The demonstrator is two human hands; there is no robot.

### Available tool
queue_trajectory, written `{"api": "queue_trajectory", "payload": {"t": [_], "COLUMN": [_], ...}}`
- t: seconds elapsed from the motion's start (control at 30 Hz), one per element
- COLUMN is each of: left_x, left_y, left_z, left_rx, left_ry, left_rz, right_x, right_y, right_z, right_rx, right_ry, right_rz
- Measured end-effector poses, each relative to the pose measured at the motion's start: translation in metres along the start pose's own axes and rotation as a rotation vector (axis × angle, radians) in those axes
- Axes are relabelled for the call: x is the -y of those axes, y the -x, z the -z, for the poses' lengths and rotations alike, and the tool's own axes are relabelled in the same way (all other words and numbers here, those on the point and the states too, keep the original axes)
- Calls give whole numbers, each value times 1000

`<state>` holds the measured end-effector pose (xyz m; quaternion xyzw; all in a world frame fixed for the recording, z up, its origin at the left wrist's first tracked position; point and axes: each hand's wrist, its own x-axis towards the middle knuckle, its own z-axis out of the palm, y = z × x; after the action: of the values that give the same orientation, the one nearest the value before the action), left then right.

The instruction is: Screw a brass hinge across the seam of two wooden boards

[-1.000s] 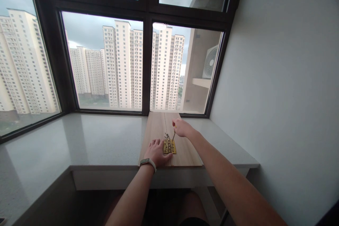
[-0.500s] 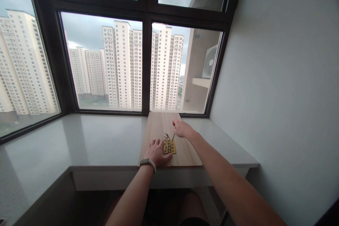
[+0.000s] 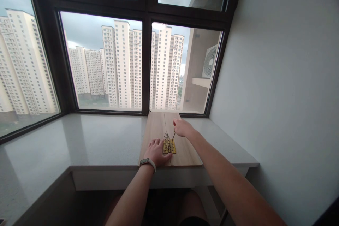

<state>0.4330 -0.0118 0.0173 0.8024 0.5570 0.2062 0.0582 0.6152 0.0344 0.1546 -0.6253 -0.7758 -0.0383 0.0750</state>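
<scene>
Far past my hands is a big window (image 3: pixel 106 63) with tall white buildings outside. A white wall (image 3: pixel 286 77) is off to the side of my right hand.

Under both my hands is the white tabletop (image 3: pixel 87 141). On it lie two wood boards (image 3: pixel 156 129), side by side and touching, with a thin line between them.

My left hand (image 3: pixel 156 152) lies flat and spread out on the left board. It holds nothing. It just presses down, and its fingertips touch the gold hinge (image 3: pixel 169 146). I have a watch (image 3: pixel 147 162) on that wrist.

The hinge sits over the line between the boards, right beside my left hand and just under my right hand (image 3: pixel 182 128).

My right hand is closed around a thin screwdriver (image 3: pixel 173 136). The tool points down, a bit tilted, and its tip is at the far right corner of the hinge.

Some small screws (image 3: pixel 166 135) lie in a little pile just past the hinge, near the tool tip.

I think I am putting a screw into the hinge. The next move needs the tip to sit right in the screw head, a push down, and a turn, while my left hand keeps the hinge from sliding.
</scene>
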Motion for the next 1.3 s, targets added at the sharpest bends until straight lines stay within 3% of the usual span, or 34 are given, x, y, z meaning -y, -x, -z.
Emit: {"api": "queue_trajectory", "payload": {"t": [0.23,0.47,0.7,1.1,1.3], "left_x": [0,1,-1,-1,1], "left_y": [0,-1,0,0,0], "left_z": [0,-1,1,1,-1], "left_rx": [-16,-6,-4,-4,-19], "left_ry": [-1,1,2,-3,8], "left_rz": [-12,-5,7,13,-4], "right_x": [5,0,3,10,8], "right_y": [1,1,2,4,3], "right_z": [-8,-4,-1,-11,-5], "right_rx": [-33,30,6,-92,1], "right_ry": [37,-51,-26,76,-12], "right_rz": [-45,74,81,-57,-5]}}
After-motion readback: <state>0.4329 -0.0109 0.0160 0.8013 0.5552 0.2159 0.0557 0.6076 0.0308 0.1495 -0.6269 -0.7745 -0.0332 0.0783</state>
